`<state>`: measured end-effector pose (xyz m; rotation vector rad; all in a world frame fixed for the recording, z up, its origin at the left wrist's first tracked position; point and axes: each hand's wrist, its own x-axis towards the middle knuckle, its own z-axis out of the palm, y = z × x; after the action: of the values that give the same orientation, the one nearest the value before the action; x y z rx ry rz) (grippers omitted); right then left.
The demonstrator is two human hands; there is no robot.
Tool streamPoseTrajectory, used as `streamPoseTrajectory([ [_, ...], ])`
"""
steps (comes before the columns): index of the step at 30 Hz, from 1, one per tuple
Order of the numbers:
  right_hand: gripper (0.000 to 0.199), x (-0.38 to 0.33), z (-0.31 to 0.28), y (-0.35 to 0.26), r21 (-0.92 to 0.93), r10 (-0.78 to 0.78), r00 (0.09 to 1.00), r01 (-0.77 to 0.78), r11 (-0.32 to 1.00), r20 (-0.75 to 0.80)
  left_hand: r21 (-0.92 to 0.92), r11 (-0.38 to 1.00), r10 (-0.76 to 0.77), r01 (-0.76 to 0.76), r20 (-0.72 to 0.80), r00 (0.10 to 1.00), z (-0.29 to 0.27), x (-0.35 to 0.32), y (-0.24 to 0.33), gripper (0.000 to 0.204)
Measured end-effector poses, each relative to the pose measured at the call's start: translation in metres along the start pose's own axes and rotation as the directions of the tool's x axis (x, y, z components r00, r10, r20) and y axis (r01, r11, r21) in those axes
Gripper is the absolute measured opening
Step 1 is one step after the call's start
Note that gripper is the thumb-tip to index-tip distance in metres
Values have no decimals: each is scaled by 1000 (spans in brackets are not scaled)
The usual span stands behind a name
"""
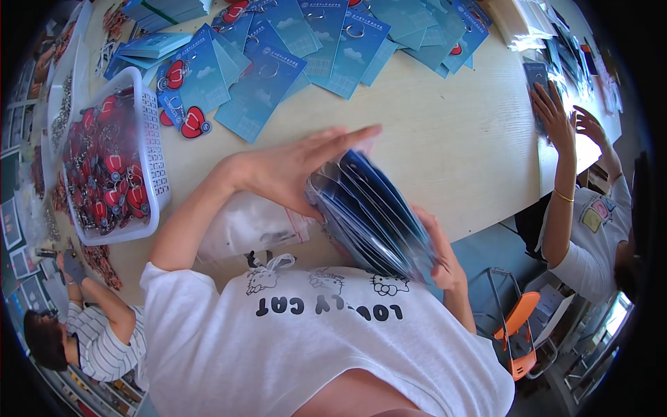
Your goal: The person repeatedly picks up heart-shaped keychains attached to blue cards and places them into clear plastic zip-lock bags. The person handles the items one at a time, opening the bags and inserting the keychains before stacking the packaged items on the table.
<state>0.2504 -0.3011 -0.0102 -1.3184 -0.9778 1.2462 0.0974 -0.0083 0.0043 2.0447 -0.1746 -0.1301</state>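
A thick stack of blue cards in clear plastic sleeves (372, 215) is held between my hands, tilted, just in front of my chest. My left hand (281, 167) grips its upper left end, with the thumb along the near side and the fingers reaching over the far end. Around the lower right end closes my right hand (442, 254), its fingers partly hidden behind the stack. Beyond them, blue cards (260, 90) lie spread in overlapping piles, several with metal rings and red keychains (194, 123) on top.
A white plastic basket (154, 149) full of red keychains stands at left. Clear plastic bags (243, 226) lie by my left forearm. A co-worker's hand (554, 115) works at the right over a blue card; another person (104, 333) is at lower left. An orange folding chair (521, 320) stands right.
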Motion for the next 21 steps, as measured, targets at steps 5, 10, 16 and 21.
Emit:
streamPoseTrajectory([
  [5,113,3,-15,-29,-135,119,988,-105,985,97,-343,938,-35,55,64,997,10,-1,2,101],
  [10,115,-45,-5,-4,-63,194,969,-205,977,-151,-387,920,-13,63,132,991,2,1,8,94],
  [16,95,-62,12,-25,-340,274,960,-279,898,-64,-328,944,76,-25,144,987,11,2,10,91],
  [21,82,-44,22,-11,-395,294,954,-295,870,-65,-230,969,107,-93,50,993,17,3,11,90],
])
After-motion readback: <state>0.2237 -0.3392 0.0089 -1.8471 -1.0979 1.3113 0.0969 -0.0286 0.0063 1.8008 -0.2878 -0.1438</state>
